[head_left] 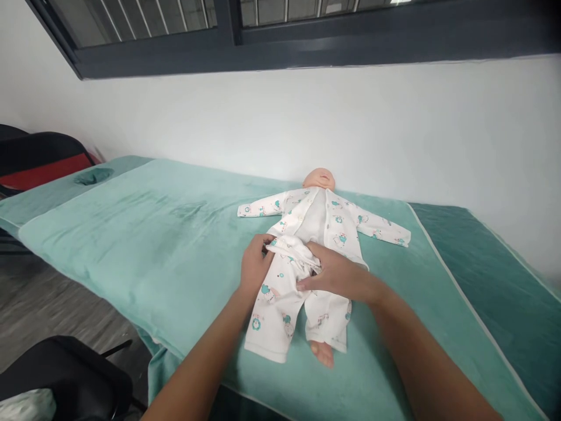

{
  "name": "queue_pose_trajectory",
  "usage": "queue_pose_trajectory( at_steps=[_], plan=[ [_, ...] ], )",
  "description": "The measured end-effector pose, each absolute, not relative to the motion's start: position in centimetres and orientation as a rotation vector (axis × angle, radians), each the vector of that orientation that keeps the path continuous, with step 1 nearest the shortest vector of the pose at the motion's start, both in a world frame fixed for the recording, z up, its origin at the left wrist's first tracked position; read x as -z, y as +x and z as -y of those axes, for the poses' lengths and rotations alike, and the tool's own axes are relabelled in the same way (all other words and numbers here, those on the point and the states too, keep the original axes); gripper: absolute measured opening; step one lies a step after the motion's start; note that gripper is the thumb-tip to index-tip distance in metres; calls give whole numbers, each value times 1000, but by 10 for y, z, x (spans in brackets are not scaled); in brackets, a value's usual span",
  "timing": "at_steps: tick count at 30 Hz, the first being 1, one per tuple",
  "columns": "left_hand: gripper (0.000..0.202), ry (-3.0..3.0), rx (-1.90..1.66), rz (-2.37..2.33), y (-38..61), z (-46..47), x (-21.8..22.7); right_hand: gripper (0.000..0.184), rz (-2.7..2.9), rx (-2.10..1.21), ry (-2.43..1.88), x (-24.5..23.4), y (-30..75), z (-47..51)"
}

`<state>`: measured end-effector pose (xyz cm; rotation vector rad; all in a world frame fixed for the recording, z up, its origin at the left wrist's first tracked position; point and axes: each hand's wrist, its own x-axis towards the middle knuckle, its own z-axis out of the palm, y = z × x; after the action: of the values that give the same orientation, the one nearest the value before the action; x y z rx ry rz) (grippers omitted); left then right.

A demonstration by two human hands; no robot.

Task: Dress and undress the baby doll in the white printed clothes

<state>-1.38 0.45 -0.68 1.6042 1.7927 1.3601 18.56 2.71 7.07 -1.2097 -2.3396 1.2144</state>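
A baby doll (319, 178) lies on its back on a green-covered bed, its head toward the wall. It wears a white printed jacket (344, 225) with both sleeves spread out. White printed trousers (274, 301) cover its legs, and one foot (322, 353) shows below a trouser cuff. My left hand (257, 263) pinches the trousers' waistband at the left side. On the other side, my right hand (335, 272) grips the bunched cloth near the waist and crotch, thumb and fingers around it. The doll's other foot is hidden.
The green bed cover (144, 234) spreads far to the left, and a darker green cover (495, 257) lies at the right. Behind stands a white wall (280, 123) under a dark window frame (272, 52). A black chair (65, 380) is at the lower left.
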Motion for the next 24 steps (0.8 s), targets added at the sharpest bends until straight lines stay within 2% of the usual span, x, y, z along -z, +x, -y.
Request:
queue_pose_trajectory(
  at_steps=[1, 5, 7, 13, 18, 24],
  plan=[
    [13, 1586, -1380, -1784, -13, -6, 6, 45, 2339, -1201, -1217, -71, 185, -27],
    [10, 1517, -1468, -1783, -9, -12, -1, 17, 2247, -1094, -1298, -65, 181, -28],
    [10, 1468, -1509, -1771, -7, -16, -3, 11, 2160, -1082, -1340, -60, 179, -30],
    [14, 1480, -1590, -1658, -6, -35, -3, 8, 1958, -1112, -1429, -58, 177, -33],
    [18, 1782, -1471, -1841, -8, -40, 1, 8, 1938, -1038, -1435, -58, 174, -33],
    [19, 1783, -1360, -1942, -8, -41, 4, 13, 1871, -932, -1412, -48, 170, -33]
  ],
)
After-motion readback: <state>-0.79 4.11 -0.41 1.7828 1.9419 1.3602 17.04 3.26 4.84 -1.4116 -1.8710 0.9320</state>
